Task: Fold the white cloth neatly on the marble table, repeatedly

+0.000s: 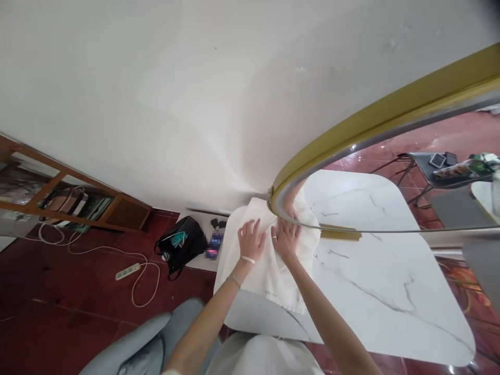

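Observation:
A white cloth (273,276) lies spread over the near left corner of a white marble table (390,281), one edge hanging over the table's side. My left hand (251,239) lies flat on the cloth with its fingers spread. My right hand (286,237) rests beside it on the cloth, fingers stretched forward and flat, a ring on one finger. Both hands press on the fabric and grip nothing. The fingertips of the right hand reach the base of a gold-framed mirror (375,117) standing on the table.
The mirror leans against the white wall and reflects a chair (445,179) with small items. On the red tile floor to the left lie a black bag (182,245), a power strip (127,271) with cable, and a low wooden shelf (74,200). A grey chair (133,344) is near me.

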A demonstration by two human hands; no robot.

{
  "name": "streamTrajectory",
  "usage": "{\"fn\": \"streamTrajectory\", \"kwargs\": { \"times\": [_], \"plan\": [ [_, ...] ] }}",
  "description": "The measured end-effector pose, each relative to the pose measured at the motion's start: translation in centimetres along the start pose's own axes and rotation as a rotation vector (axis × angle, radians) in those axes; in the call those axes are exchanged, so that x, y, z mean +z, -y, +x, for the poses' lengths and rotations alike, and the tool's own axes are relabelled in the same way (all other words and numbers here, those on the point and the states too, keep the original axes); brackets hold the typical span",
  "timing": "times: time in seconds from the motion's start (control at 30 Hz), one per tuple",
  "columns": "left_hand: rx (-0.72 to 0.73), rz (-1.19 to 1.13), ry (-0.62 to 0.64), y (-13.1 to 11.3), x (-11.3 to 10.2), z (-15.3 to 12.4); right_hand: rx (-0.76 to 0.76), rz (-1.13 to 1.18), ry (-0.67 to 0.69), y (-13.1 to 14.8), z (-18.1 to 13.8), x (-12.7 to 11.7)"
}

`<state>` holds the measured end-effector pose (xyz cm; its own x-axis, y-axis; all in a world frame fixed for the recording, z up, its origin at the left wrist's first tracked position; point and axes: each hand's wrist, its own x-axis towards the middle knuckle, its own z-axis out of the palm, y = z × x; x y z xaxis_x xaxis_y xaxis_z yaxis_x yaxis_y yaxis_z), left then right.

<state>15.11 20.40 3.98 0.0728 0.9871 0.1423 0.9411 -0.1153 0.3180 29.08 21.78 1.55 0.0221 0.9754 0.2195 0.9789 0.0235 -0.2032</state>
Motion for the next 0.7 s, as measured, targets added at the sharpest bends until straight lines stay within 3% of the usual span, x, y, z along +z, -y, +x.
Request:
{"fn": "streamTrajectory", "kwargs": {
  "times": [0.13,0.23,0.4,0.53,0.7],
  "plan": [
    [0.160,0.026,0.117,1.4,1.4,7.0,0.074,-0.063,0.114,1.4,1.2,0.1],
    [0.188,0.026,0.143,3.0,2.0,8.3,0.062,-0.084,0.204,2.2,2.2,0.2],
    [-0.002,0.033,0.055,5.9,1.5,6.2,-0.088,-0.023,0.295,4.3,4.6,0.7],
    [-0.124,0.040,-0.010,7.8,0.8,2.8,-0.348,0.041,0.272,6.1,5.1,1.4],
    [0.009,0.054,-0.041,8.1,0.0,-2.6,-0.628,0.117,0.185,6.2,1.8,1.2]
  ]
}}
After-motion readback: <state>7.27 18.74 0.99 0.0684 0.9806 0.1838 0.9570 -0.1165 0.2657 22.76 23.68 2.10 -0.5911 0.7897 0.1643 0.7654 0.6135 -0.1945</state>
